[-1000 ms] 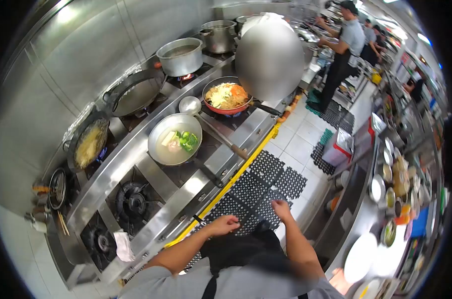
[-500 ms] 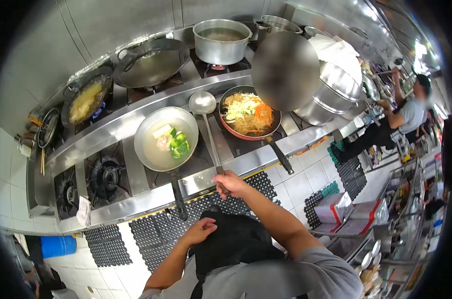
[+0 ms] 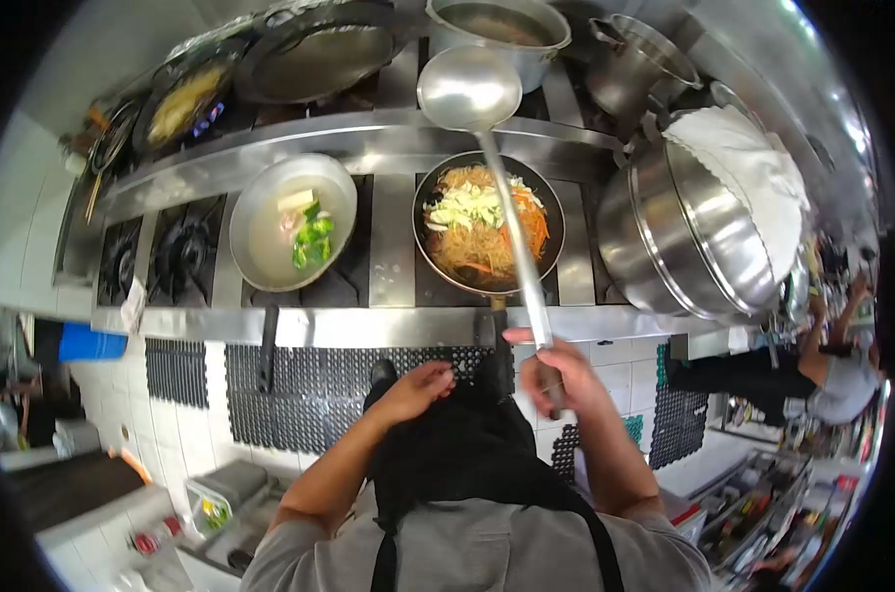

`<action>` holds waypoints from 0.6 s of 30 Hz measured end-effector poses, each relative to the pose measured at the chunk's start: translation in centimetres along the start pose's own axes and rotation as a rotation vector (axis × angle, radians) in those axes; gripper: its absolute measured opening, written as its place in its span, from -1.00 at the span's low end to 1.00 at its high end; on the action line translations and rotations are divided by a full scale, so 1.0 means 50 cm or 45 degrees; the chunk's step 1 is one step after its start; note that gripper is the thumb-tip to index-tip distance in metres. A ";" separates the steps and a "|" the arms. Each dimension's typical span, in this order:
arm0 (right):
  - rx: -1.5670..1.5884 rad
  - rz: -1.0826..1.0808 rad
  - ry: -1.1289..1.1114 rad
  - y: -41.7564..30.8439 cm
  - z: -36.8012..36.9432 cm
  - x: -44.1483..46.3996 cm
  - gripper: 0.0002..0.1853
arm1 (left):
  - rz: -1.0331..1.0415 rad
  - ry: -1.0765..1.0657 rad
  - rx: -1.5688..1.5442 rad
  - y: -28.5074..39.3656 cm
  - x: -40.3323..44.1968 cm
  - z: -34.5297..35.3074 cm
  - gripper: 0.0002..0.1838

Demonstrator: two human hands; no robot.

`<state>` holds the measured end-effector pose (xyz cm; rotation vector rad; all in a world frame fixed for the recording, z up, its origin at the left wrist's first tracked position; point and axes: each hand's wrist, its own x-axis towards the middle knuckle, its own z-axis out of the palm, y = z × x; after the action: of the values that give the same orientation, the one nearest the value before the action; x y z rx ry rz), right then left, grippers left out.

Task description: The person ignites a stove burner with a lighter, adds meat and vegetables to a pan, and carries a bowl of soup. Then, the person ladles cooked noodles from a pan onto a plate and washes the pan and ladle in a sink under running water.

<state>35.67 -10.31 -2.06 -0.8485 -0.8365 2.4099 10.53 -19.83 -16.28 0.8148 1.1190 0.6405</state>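
My right hand (image 3: 558,379) is wrapped round the wooden handle end of a long metal ladle (image 3: 469,89), whose bowl is raised above the back of the stove. Its shaft crosses over a black-rimmed pan (image 3: 459,259) of noodles, pale shredded vegetable and carrot strips. My left hand (image 3: 418,389) is in front of the black apron, just left of that pan's dark handle; its fingers are curled, and whether anything is in them is too small to tell. On the left burner, a light metal pan (image 3: 254,237) holds broth with broccoli and pale chunks.
Two woks stand at the back left, one (image 3: 317,67) with liquid, one (image 3: 185,105) with yellow food over blue flame. Pots (image 3: 502,28) (image 3: 637,74) line the back. A large steel steamer (image 3: 655,237) bears a white cloth (image 3: 748,178). A co-worker (image 3: 847,380) is at the far right.
My right hand has lifted the ladle from its resting place and swung it over the noodle pan. The view has turned, so the stove lies straight ahead and the steamer shows fully.
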 end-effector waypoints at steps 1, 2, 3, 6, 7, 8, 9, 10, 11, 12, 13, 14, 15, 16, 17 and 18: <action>-0.344 -0.071 0.108 -0.028 -0.035 -0.006 -0.73 | -0.050 -0.004 -0.078 0.031 0.021 0.038 -0.51; -0.531 -0.065 0.286 -0.058 -0.051 -0.017 -0.82 | -0.053 0.034 -0.094 0.036 0.045 0.073 -0.51; -0.757 -0.016 0.425 -0.079 -0.081 -0.030 -0.84 | -0.040 0.050 -0.286 0.038 0.066 0.103 -0.51; -1.175 -0.083 0.516 -0.094 -0.193 -0.084 -0.80 | -0.062 0.106 -0.617 0.079 0.088 0.162 -0.54; -1.476 -0.124 0.588 -0.098 -0.218 -0.102 -0.77 | -0.096 0.131 -0.748 0.099 0.089 0.182 -0.58; -1.776 -0.176 0.656 -0.106 -0.232 -0.105 -0.75 | -0.119 0.211 -0.838 0.117 0.095 0.201 -0.69; -1.782 -0.169 0.634 -0.112 -0.244 -0.099 -0.75 | -0.118 0.227 -0.853 0.114 0.103 0.210 -0.69; -1.927 -0.158 0.682 -0.115 -0.252 -0.092 -0.72 | -0.064 0.226 -0.874 0.108 0.109 0.216 -0.73; -2.072 -0.151 0.736 -0.118 -0.260 -0.082 -0.69 | -0.008 0.220 -0.890 0.108 0.114 0.221 -0.76; -2.204 -0.220 0.697 -0.118 -0.276 -0.071 -0.65 | -0.036 0.289 -0.951 0.110 0.120 0.229 -0.81; -2.209 -0.211 0.693 -0.114 -0.276 -0.072 -0.65 | -0.040 0.288 -0.960 0.110 0.120 0.232 -0.81; -2.234 -0.199 0.656 -0.107 -0.270 -0.073 -0.65 | -0.041 0.303 -0.950 0.110 0.120 0.235 -0.81; -2.261 -0.189 0.618 -0.104 -0.266 -0.075 -0.64 | -0.039 0.318 -0.940 0.111 0.121 0.235 -0.81; -2.269 -0.144 0.588 -0.099 -0.268 -0.090 -0.64 | -0.038 0.313 -0.947 0.113 0.120 0.235 -0.81; -2.276 -0.138 0.591 -0.101 -0.265 -0.108 -0.64 | -0.039 0.325 -0.955 0.114 0.117 0.235 -0.81; -2.291 -0.105 0.574 -0.110 -0.254 -0.131 -0.64 | -0.043 0.337 -0.966 0.113 0.114 0.237 -0.80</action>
<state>50.02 -5.18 -3.73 -1.6411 -2.6206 0.6980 23.33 -14.99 -12.04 0.0587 1.0056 1.0737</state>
